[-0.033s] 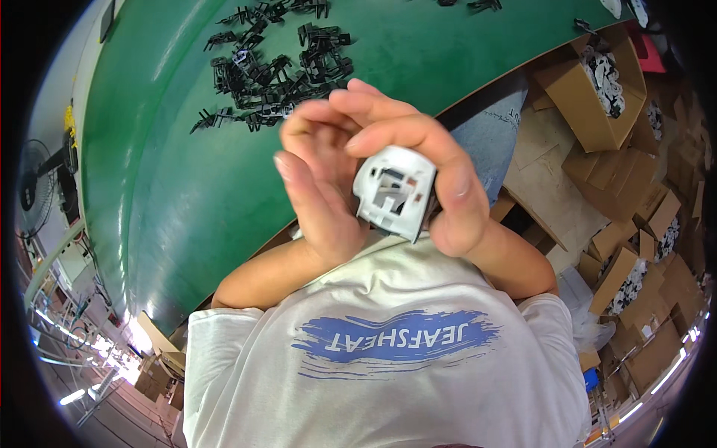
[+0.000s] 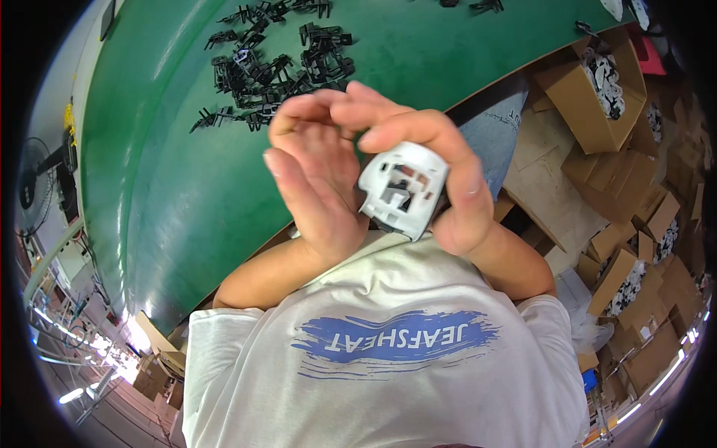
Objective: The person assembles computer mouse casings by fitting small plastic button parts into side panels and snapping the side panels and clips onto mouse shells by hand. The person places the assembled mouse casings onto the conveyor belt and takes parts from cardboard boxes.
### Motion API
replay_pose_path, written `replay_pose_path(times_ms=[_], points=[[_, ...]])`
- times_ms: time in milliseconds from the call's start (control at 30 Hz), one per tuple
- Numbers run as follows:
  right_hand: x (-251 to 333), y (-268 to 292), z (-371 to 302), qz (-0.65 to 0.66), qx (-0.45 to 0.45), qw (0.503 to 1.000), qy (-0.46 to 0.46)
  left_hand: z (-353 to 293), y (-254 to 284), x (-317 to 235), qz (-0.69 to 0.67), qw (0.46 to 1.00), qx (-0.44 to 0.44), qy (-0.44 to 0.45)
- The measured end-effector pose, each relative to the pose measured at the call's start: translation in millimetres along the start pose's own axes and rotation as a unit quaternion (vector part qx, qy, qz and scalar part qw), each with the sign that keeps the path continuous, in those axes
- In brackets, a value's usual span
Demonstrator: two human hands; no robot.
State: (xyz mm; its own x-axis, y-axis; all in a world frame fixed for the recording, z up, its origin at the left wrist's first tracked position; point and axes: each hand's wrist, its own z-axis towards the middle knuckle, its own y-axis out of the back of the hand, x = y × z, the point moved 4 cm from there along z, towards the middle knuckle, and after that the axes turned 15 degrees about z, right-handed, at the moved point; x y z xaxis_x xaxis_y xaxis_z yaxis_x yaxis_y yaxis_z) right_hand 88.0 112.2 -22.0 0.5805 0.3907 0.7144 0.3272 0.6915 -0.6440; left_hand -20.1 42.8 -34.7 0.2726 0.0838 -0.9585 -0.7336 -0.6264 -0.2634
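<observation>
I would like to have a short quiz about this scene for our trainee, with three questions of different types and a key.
1. Which hand holds the white plastic part?
2. True or false: the black pieces lie inside a box, away from the green table.
3. Where in the picture is the fan? a) bottom centre b) left edge c) upper right corner

Key:
1. The right hand.
2. False: they lie on the green table.
3. b) left edge.

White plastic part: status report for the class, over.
Right hand gripping white plastic part. Left hand open, cupped beside it. Black parts apart, on green table.
</observation>
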Motion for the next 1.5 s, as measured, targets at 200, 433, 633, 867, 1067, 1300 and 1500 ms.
replay_pose_path(times_ms=[200, 433, 633, 867, 1067, 1300, 1500], points=[[-12.4, 13.4, -4.4, 0.264, -0.076, 0.961, 0.037, 10.2, -2.5, -4.8, 0.029, 0.984, 0.084, -0.157], [-5.7, 33.3, 7.8, 0.296, -0.176, 0.936, 0.073, 2.9, -13.4, -10.2, 0.368, 0.852, 0.198, -0.315], [6.1, 26.4, 12.1, 0.217, -0.295, 0.930, 0.041, 5.7, -5.3, -1.2, 0.414, 0.860, 0.186, -0.234], [4.2, 30.3, 9.9, 0.143, -0.280, 0.947, 0.064, 17.9, -4.0, -30.9, 0.456, 0.813, 0.180, -0.313], [5.7, 28.9, 10.7, 0.085, -0.232, 0.968, 0.047, 14.1, 1.6, -26.8, 0.447, 0.828, 0.138, -0.310], [2.8, 19.5, 1.6, 0.069, -0.138, 0.987, 0.035, 21.9, 9.3, -30.4, 0.285, 0.943, 0.106, -0.132], [7.0, 19.8, -1.6, 0.066, -0.173, 0.982, -0.047, 21.9, 10.0, -34.1, 0.355, 0.920, 0.163, -0.028]])
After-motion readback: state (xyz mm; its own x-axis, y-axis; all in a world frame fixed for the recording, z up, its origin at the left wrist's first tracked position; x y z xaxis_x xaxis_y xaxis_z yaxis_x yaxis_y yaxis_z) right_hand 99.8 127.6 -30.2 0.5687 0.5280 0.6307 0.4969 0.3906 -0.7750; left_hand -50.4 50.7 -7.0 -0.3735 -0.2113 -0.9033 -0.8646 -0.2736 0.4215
